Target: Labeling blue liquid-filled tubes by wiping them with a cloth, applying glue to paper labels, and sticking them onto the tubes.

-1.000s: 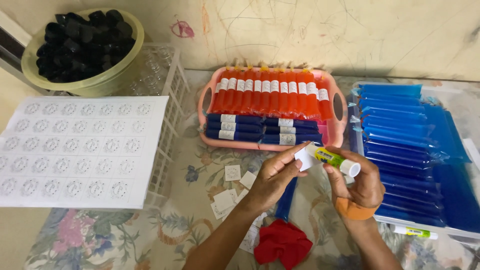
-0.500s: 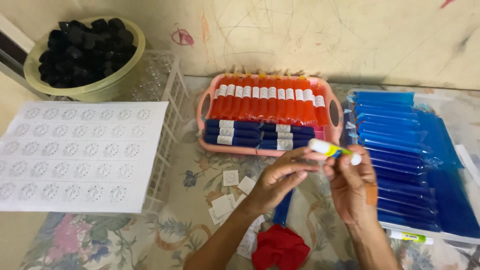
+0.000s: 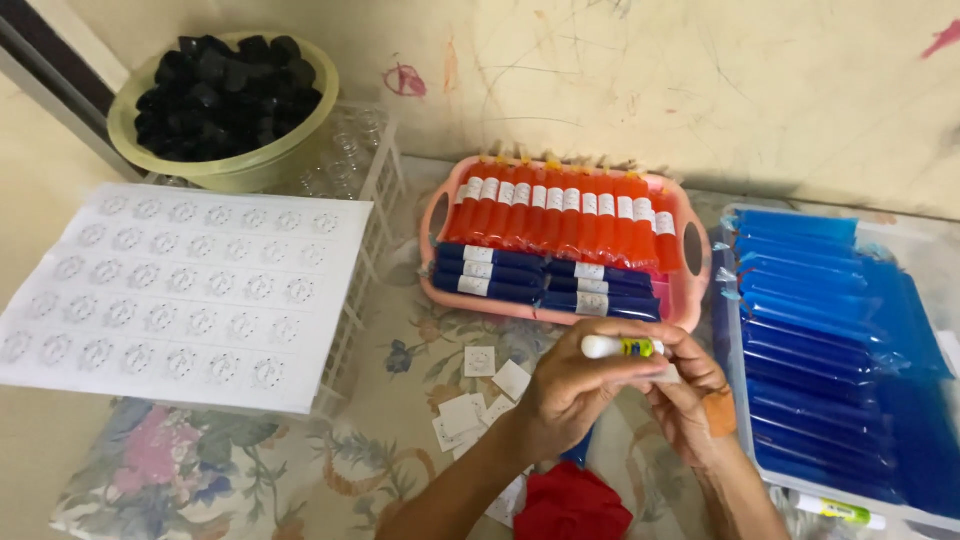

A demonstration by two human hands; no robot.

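Glue stick (image 3: 622, 347): white with yellow band, lying level above the floral counter (image 3: 300, 470), pinched between left hand (image 3: 575, 388) and right hand (image 3: 690, 398). Both hands closed on it, just before the pink tray (image 3: 690, 290); cut labels (image 3: 480, 385) within reach.

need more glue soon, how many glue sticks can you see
2. One glue stick is held between the left hand and right hand. A second stick lies at the lower right by the bin of blue tubes. Others may be hidden.

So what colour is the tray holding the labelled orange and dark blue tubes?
Pink tray, clearest in the head view.
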